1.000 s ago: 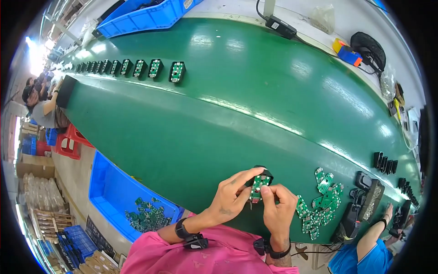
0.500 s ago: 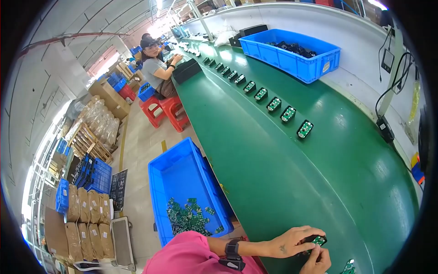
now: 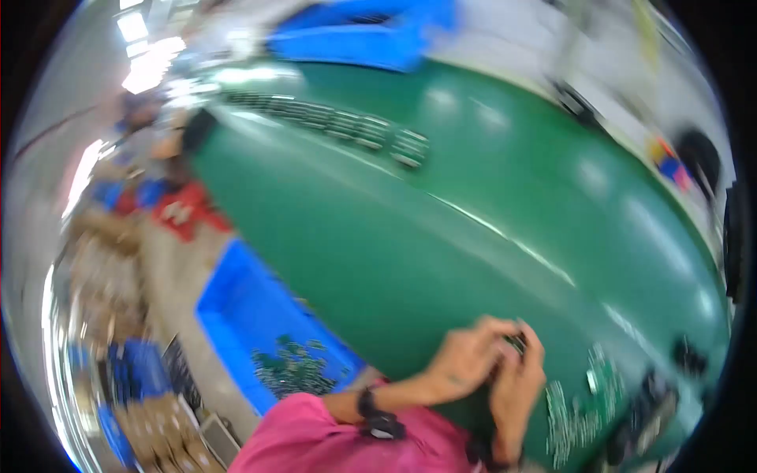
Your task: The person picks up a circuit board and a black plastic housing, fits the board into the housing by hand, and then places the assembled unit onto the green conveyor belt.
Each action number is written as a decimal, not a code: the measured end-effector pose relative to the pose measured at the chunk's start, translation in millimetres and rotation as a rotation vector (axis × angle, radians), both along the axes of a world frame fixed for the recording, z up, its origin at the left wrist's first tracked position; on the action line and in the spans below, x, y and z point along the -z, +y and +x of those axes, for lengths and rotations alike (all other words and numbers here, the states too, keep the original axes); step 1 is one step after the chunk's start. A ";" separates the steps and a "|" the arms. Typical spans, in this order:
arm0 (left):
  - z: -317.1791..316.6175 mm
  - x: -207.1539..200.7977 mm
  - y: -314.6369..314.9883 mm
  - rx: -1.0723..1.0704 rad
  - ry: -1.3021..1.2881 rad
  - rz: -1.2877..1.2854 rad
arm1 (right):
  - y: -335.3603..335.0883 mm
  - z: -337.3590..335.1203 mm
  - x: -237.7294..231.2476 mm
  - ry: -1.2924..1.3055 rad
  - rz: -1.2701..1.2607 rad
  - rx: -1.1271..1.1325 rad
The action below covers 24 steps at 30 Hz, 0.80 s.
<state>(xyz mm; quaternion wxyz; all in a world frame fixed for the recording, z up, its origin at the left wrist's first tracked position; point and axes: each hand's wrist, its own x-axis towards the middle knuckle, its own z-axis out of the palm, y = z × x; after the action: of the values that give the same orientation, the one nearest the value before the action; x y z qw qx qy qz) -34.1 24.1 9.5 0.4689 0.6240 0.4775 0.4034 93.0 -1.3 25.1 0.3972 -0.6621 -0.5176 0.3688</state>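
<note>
Small dark part [image 3: 516, 344], lower right of frame: left hand [image 3: 465, 363] and right hand [image 3: 516, 390] pinch it together; best kept steady, pressed squarely.

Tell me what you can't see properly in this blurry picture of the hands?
Head view, all smeared by motion blur:
- The small dark part between the left hand and right hand: fingers cover it, so its shape is unclear.
- The pile of green circuit boards: details blurred.
- The row of small dark pieces on the green belt: too small and blurred to count.
</note>
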 end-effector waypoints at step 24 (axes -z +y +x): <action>-109.7 18.0 233.2 -0.220 0.232 0.077 | -30.9 -19.6 34.5 -0.156 0.255 -0.064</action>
<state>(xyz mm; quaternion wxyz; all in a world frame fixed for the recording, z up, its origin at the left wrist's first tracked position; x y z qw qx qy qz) -143.8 257.3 -8.5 0.3392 0.6277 0.5783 0.3956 73.4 -32.2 -9.4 0.4249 -0.6161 -0.6102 0.2600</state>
